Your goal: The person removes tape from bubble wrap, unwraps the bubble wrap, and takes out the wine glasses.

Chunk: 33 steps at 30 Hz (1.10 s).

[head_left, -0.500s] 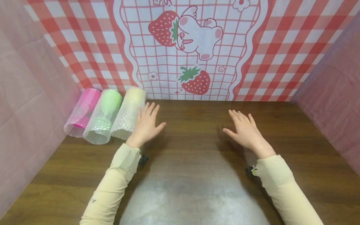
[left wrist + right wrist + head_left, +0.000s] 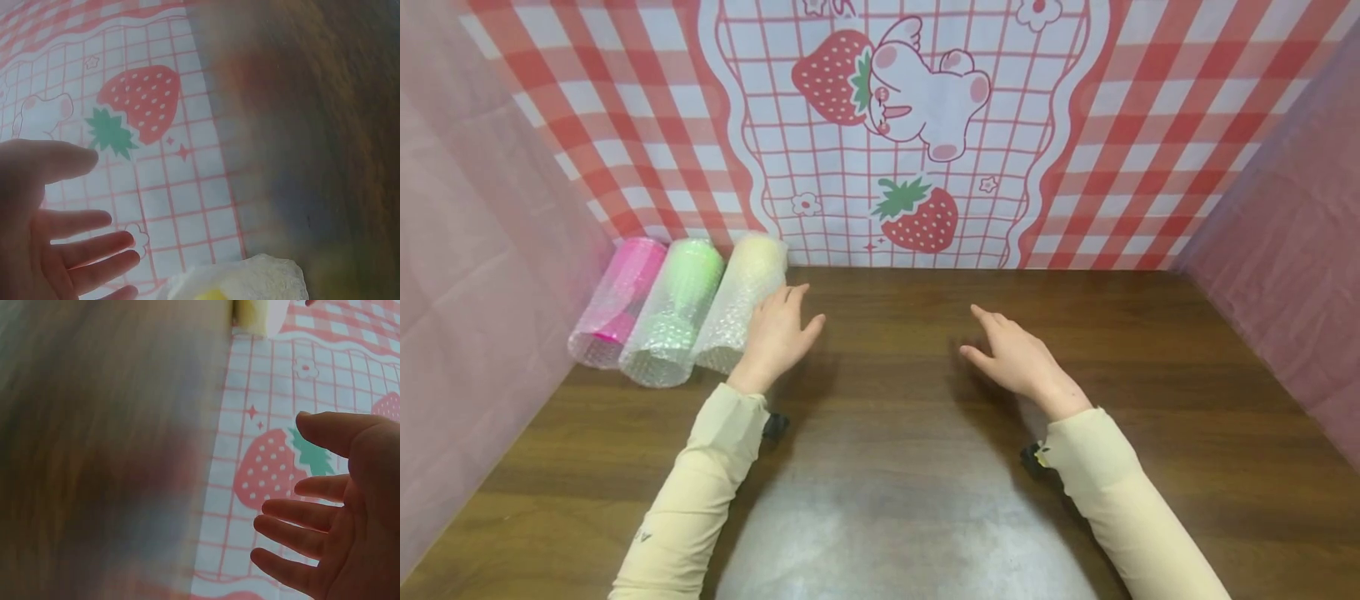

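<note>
My left hand (image 2: 777,337), fingers relaxed and slightly bent, is over the table beside a pale yellow item in bubble wrap (image 2: 741,304); whether it touches the wrap I cannot tell. The left wrist view shows nothing in its grasp. Left of that roll lie a green item in bubble wrap (image 2: 673,317) and a pink item in bubble wrap (image 2: 617,308), side by side. What the wrapped items are is hard to make out. My right hand (image 2: 1018,362) hovers over the right-middle of the table, its fingers extended and holding nothing.
The brown wooden table (image 2: 880,433) meets a red-and-white checked backdrop (image 2: 1157,150) with strawberry prints. Pink cloth walls stand at the left (image 2: 475,250) and the right (image 2: 1300,250). Small dark cameras sit at both wrists.
My right hand has moved left, toward the middle. The left hand has shifted slightly left and its fingers have bent a little. The wrapped items lie where they were.
</note>
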### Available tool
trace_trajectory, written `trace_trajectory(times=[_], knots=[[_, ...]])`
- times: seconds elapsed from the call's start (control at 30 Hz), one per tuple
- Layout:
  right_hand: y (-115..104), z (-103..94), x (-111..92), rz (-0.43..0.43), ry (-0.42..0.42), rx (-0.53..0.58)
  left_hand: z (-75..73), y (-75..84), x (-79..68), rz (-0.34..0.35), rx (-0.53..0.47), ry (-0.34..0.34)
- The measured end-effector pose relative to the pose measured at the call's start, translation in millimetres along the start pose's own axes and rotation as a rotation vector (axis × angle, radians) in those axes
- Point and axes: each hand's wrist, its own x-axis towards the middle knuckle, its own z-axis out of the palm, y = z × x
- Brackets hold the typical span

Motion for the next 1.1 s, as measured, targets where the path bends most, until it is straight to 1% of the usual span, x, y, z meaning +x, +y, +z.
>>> trace_trajectory(times=[0.1,0.3,0.43,0.53,0.63,0.8,1.1], knots=[[-8.1,3.2,3.5,-0.005,-0.007,0.036,-1.3,-0.6,0.1,-0.009,-0.016,0.018],[-18.8,9.5,11.5,-0.027,0.006,0.101,-6.6,-4.5,1.5,-0.025,-0.004,0.107],[-25.9,13.8,15.5,-0.032,0.003,0.133,-8.9,-10.5,1.3,-0.047,-0.004,0.147],[-30.2,17.5,18.8,-0.026,-0.006,0.161,-9.4,-16.6,0.5,-0.075,-0.014,0.162],[-34.0,21.0,22.8,-0.020,-0.006,0.192,-10.7,-21.6,0.2,-0.107,-0.017,0.138],[-42.0,25.9,30.0,0.002,-0.018,0.233,-13.0,-27.4,-0.2,-0.145,-0.003,0.071],[-57.7,35.1,39.8,0.008,-0.028,0.297,-15.1,-34.5,-0.9,-0.199,0.022,0.046]])
